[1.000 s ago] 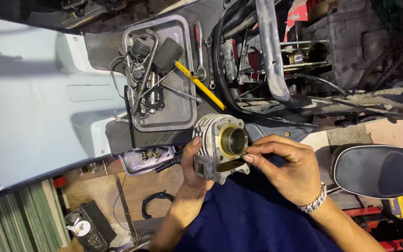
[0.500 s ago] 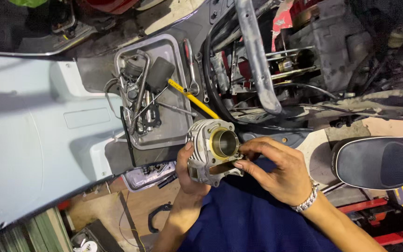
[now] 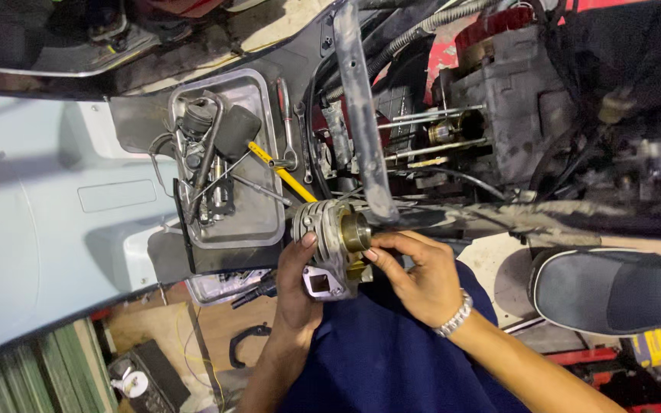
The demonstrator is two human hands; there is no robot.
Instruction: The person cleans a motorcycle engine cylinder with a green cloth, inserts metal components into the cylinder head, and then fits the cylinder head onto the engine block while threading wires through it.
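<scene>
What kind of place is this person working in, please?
Most likely a scooter or motorcycle repair workshop. The left hand and right hand hold a finned engine cylinder beside an opened engine. A metal tray of tools and a scooter seat lie nearby.

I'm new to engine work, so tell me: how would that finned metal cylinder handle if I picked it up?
The finned cylinder looks like solid cast metal, so it is probably stiff and heavy for its size; both the left hand and right hand are on it. Its ribbed fins should give grip. Its round body might roll if laid on its side.
</scene>
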